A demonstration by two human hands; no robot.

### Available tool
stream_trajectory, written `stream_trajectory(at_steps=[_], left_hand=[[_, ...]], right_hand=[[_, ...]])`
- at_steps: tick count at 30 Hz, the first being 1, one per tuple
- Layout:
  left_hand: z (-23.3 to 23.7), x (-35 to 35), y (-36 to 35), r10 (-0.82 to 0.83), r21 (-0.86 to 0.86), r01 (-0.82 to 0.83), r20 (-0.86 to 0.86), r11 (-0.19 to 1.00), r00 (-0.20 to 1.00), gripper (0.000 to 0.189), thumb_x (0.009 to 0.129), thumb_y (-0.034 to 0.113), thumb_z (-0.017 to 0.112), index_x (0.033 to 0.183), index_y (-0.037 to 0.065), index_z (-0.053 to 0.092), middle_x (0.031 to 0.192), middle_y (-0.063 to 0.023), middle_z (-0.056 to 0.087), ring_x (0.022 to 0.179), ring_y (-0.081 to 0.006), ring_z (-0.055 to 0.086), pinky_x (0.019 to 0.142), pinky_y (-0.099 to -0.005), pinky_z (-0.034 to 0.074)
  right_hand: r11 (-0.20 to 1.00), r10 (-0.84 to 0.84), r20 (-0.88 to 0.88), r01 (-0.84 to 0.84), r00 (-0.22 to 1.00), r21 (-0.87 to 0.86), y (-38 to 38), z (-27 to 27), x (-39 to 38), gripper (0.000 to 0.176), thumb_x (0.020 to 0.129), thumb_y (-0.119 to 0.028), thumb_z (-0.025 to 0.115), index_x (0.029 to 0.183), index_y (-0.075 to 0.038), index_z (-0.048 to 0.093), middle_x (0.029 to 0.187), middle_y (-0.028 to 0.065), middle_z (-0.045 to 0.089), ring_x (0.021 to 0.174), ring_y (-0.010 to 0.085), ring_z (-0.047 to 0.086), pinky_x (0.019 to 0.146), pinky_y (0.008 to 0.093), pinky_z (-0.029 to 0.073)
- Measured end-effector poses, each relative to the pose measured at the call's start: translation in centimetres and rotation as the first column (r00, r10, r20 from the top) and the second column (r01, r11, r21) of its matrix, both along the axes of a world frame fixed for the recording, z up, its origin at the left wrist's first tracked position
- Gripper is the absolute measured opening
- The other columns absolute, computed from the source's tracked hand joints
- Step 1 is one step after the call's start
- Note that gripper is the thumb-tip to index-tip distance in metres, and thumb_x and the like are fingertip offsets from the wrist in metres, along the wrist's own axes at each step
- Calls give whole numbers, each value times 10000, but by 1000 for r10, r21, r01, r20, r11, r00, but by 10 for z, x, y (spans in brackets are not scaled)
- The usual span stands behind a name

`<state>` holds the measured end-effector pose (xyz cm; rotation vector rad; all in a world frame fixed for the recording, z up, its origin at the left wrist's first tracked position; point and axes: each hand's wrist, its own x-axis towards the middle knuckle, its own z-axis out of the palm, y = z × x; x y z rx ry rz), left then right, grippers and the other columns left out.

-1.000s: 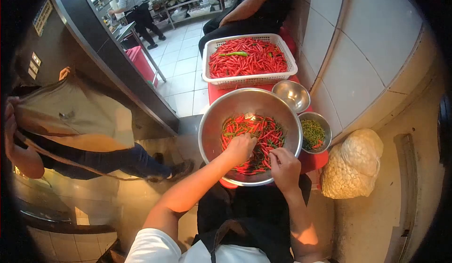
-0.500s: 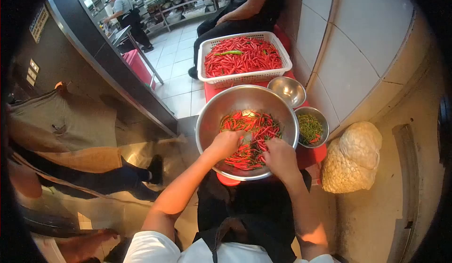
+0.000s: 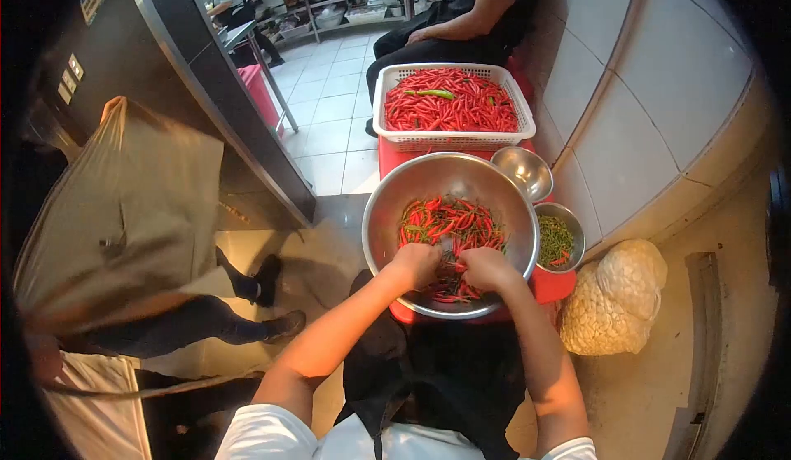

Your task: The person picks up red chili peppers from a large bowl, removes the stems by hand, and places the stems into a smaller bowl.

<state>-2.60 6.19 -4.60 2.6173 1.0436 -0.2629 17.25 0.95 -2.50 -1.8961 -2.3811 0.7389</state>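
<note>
A large steel bowl in front of me holds red chili peppers with green stems. My left hand is inside it, fingers closed; what they hold is hidden. Close beside it, my right hand pinches a red chili pepper between thumb and fingers. To the right stands a smaller steel bowl with green stems and a few red bits. Another small steel bowl sits behind it with nothing visible inside.
A white plastic basket heaped with red chilies, one long green one on top, stands beyond the bowl. Red stools support these. A tied bag lies at right by the tiled wall. Someone in an apron is at left; two people are farther back.
My hands have come closer together in the bowl. The view has shifted, so the bowls and basket appear farther right. The person at left has changed position.
</note>
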Motion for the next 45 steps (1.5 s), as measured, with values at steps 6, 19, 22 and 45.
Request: stream_trajectory(at_steps=[6, 19, 22, 45], left_hand=[[17, -11, -6, 232, 74, -284, 401, 956, 886, 292, 863, 193, 651, 1082, 1, 635, 1007, -257, 671, 967, -398, 665, 802, -473, 541], [23, 16, -44, 661, -717, -66, 599, 694, 452, 417, 958, 105, 634, 1330, -51, 532, 1038, -123, 699, 888, -115, 665, 766, -271, 545], [39, 15, -49, 657, -654, -176, 624, 735, 424, 337, 959, 82, 629, 1266, -47, 584, 1024, -112, 704, 829, -115, 669, 716, -269, 552], [64, 3, -27, 102, 6, -288, 927, 958, 361, 168, 910, 90, 644, 1034, -9, 700, 984, -155, 692, 916, -321, 681, 799, -402, 534]], right_hand=[[974, -217, -478, 224, 851, -44, -8, 9, 24, 304, 815, -225, 740, 1025, -22, 656, 850, 161, 671, 829, 303, 678, 754, 419, 511], [896, -421, -886, 241, 195, -373, -11, 15, 4, 159, 937, -91, 659, 1068, -4, 640, 865, 46, 685, 736, 114, 650, 649, 241, 511], [883, -437, -886, 260, 154, -390, -15, 15, 3, 188, 937, -91, 659, 1098, 4, 637, 888, 63, 695, 766, 125, 661, 668, 253, 523], [834, -552, -824, 101, 130, -543, -25, 36, -1, 176, 940, -117, 659, 1078, -9, 669, 849, 17, 668, 702, 89, 616, 620, 229, 487]])
